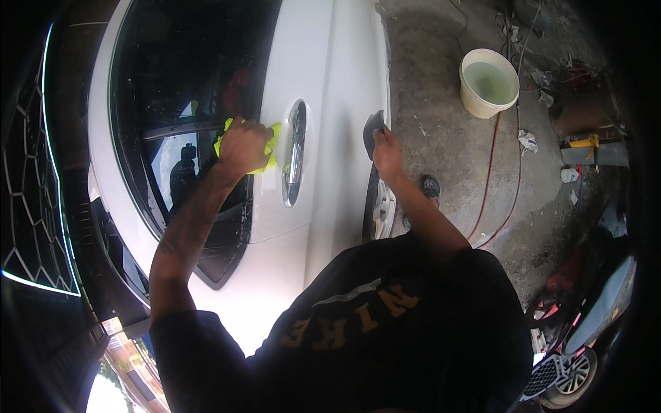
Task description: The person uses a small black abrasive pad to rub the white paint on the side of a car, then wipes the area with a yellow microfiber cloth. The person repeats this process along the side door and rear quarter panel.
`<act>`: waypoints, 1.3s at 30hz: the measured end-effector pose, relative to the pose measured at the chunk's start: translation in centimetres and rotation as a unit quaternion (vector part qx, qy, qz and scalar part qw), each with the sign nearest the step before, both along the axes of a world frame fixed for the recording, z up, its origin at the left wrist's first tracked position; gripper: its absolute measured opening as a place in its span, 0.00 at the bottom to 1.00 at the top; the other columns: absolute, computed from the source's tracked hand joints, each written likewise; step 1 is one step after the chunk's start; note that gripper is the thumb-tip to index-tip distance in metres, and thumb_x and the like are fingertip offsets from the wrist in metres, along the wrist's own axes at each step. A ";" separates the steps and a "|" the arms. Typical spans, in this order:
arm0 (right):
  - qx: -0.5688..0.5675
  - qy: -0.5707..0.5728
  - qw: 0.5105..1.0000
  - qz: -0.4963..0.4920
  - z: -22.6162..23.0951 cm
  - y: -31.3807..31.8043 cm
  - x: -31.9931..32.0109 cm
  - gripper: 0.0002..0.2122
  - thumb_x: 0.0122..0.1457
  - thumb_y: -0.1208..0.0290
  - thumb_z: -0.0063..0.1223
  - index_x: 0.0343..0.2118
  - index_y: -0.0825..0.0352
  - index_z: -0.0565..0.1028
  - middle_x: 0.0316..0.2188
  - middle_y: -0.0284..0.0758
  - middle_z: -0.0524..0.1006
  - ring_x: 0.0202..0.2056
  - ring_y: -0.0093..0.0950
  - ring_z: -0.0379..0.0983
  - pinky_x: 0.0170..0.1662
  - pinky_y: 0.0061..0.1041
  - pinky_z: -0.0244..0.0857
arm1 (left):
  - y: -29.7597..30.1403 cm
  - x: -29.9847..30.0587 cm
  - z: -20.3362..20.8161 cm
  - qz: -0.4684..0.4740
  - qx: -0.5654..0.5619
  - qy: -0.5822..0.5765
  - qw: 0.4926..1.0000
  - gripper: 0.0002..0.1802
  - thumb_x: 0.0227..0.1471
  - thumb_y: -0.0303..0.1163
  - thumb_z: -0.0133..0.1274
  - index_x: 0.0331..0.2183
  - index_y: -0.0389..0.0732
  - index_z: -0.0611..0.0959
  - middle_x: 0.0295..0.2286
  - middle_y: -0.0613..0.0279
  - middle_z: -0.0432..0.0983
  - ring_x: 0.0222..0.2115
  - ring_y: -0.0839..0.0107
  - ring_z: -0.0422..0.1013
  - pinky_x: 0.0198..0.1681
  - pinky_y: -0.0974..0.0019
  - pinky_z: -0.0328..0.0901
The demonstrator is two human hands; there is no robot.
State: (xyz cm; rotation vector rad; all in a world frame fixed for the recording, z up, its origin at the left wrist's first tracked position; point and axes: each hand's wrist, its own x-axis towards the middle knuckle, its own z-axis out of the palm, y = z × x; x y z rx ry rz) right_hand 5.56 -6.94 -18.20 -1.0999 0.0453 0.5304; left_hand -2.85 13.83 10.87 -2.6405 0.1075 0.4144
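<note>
My left hand (244,147) is closed over a crumpled yellow-green cloth (275,134). It presses the cloth against the white car door (332,131), where the paint meets the dark window (196,62). Just right of the cloth is a chrome door handle (297,155). By the lower side of the car, my right hand (388,155) pinches a dark grey sheet that looks like sandpaper (372,135). The sheet is bent and lies close to the panel; I cannot tell whether it touches.
Right of the car, a cream bucket (478,104) of cloudy water stands on the stained concrete floor (434,89). A red hose (488,182) runs past it. Paper scraps (527,141) and a yellow-and-grey tool (585,143) lie farther right. A dark shoe (430,187) shows below my right forearm.
</note>
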 end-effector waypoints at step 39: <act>-0.062 -0.345 0.924 0.153 5.0 5.8 -12.5 0.29 0.74 0.67 0.35 0.72 0.75 0.46 0.74 0.54 0.41 0.74 0.52 0.36 0.73 0.53 0.34 | -6.7 -16.4 -3.5 0.081 -0.018 -0.301 0.950 0.15 0.42 0.38 0.63 0.38 0.54 0.86 0.38 0.73 0.78 0.46 0.70 0.71 0.63 0.48 0.52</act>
